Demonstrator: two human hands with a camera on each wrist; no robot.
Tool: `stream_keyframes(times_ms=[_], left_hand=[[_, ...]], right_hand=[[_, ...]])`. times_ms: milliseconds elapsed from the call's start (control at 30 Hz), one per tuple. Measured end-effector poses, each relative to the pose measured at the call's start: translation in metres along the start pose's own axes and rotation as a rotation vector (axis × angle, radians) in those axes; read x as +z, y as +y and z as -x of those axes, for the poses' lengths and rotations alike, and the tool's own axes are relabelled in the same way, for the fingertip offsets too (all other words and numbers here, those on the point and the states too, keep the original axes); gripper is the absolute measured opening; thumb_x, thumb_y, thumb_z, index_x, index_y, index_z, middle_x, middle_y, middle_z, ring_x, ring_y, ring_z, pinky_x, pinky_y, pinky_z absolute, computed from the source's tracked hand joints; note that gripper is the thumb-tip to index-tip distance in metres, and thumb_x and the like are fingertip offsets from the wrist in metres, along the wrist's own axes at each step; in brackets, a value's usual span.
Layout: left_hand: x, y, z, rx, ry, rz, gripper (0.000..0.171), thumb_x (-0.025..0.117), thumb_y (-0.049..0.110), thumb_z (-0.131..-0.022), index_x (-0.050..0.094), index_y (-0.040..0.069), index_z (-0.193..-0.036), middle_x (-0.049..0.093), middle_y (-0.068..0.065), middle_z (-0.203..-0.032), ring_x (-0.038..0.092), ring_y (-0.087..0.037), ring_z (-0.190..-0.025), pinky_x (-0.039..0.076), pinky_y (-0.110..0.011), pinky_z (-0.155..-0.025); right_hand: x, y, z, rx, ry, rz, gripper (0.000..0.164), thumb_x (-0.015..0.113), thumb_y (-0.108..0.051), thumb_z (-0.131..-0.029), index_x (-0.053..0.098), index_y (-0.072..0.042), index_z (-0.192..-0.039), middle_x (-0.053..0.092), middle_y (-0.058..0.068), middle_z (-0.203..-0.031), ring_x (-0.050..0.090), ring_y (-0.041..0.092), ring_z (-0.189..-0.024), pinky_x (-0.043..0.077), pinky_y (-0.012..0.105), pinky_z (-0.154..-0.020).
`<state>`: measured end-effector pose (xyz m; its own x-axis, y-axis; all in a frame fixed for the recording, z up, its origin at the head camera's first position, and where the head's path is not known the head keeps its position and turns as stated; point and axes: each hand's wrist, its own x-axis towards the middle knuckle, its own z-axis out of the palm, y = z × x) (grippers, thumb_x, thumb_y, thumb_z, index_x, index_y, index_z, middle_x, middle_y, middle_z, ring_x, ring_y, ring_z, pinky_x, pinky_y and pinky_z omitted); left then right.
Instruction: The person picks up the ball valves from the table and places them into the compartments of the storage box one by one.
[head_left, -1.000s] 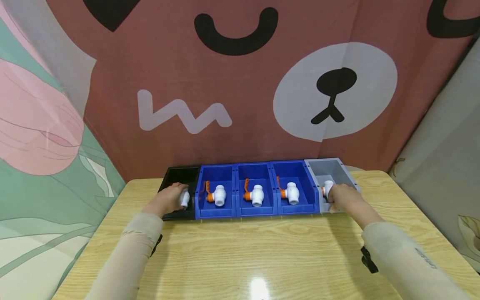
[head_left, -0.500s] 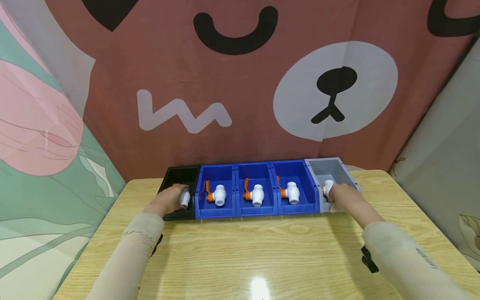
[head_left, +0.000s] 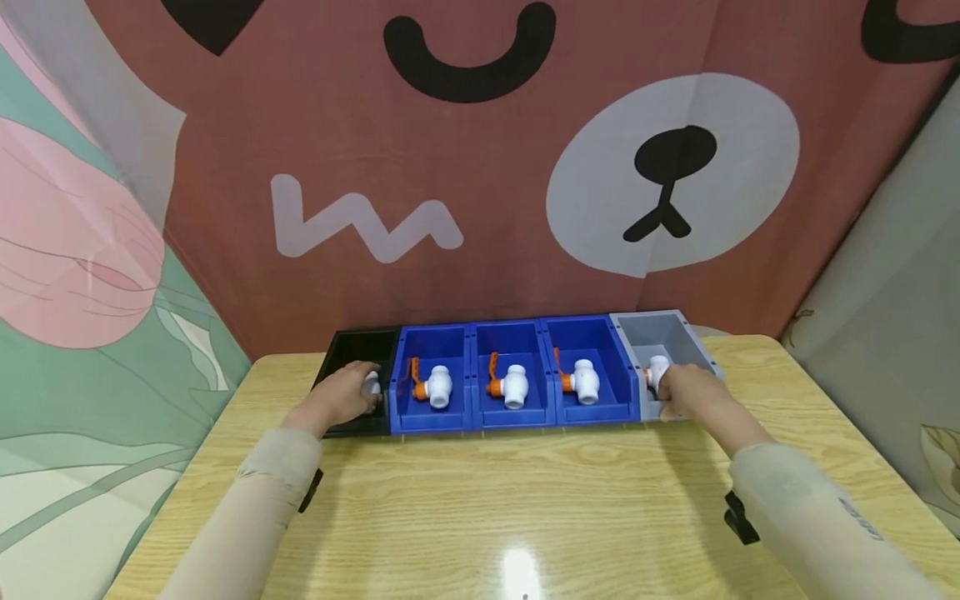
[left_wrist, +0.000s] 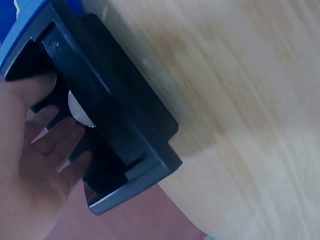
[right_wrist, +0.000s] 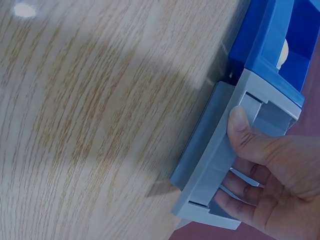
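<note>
In the head view, my left hand (head_left: 347, 395) reaches into the black bin (head_left: 378, 343) at the left end of a row. A white valve body (left_wrist: 80, 111) lies there, largely hidden. In the left wrist view, the fingers are spread and loosely bent beside it; contact cannot be told. My right hand (head_left: 693, 393) is at the grey bin (head_left: 652, 327) on the right end. Its thumb lies over the bin's front wall (right_wrist: 222, 150) and its fingers are inside, holding that wall. Next to these fingers sits a white ball valve (head_left: 657, 372) with an orange part.
Between the end bins stand three joined blue bins (head_left: 510, 333). Each holds a white ball valve with an orange lever, such as the middle valve (head_left: 514, 387). The row sits near the back of a wooden table (head_left: 480, 500), before a printed cloth (head_left: 510, 275).
The left hand has shifted slightly, and less of the white valve shows beside it now. The right hand stays at the grey bin. The head view has tilted a little.
</note>
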<state>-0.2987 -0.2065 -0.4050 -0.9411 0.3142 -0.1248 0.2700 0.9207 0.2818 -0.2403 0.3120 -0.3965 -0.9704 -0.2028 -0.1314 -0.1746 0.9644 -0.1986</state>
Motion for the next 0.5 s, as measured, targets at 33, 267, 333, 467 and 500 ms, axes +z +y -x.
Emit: stream_keyframes(times_ms=[33,267,333,467,500], left_hand=[[0.000,0.001,0.002,-0.007,0.017,0.007,0.054,0.066,0.017,-0.095,0.046,-0.002,-0.142,0.047,-0.026,-0.142,0.057,-0.038,-0.116,0.046,-0.053,-0.096],[0.007,0.007,0.019,0.001,0.235,-0.007,0.044,0.054,0.016,-0.102,0.048,0.000,-0.142,0.051,-0.024,-0.138,0.053,-0.042,-0.121,0.043,-0.056,-0.098],[0.008,0.009,0.024,0.011,0.305,-0.032,0.044,0.054,0.018,-0.102,0.048,0.000,-0.142,0.051,-0.024,-0.139,0.050,-0.043,-0.125,0.039,-0.057,-0.102],[0.008,0.021,0.031,0.001,0.374,-0.066,0.053,0.055,0.031,-0.102,0.044,0.004,-0.147,0.043,-0.021,-0.148,0.036,-0.041,-0.138,0.025,-0.060,-0.111],[0.009,0.024,0.033,-0.003,0.372,-0.073,0.057,0.054,0.035,-0.102,0.042,0.005,-0.149,0.040,-0.020,-0.151,0.032,-0.040,-0.140,0.022,-0.060,-0.112]], right_hand=[[0.000,0.000,0.000,-0.003,0.004,-0.001,0.021,0.088,-0.011,-0.069,0.068,-0.008,-0.074,0.062,0.003,-0.076,0.049,0.019,-0.067,0.047,0.040,-0.062],[0.004,-0.001,0.008,-0.018,0.017,-0.051,0.024,0.085,-0.009,-0.074,0.062,-0.012,-0.069,0.054,-0.002,-0.069,0.042,0.018,-0.064,0.038,0.035,-0.058],[0.006,0.001,0.012,-0.024,0.023,-0.065,0.022,0.083,-0.010,-0.076,0.062,-0.013,-0.070,0.053,-0.002,-0.069,0.043,0.018,-0.064,0.037,0.036,-0.058],[0.008,0.005,0.020,-0.047,0.070,-0.071,0.012,0.082,-0.012,-0.078,0.071,-0.011,-0.082,0.066,0.002,-0.080,0.059,0.022,-0.073,0.048,0.043,-0.063],[0.008,0.005,0.022,-0.048,0.085,-0.072,0.011,0.082,-0.013,-0.079,0.072,-0.010,-0.084,0.067,0.003,-0.082,0.061,0.024,-0.075,0.050,0.045,-0.064]])
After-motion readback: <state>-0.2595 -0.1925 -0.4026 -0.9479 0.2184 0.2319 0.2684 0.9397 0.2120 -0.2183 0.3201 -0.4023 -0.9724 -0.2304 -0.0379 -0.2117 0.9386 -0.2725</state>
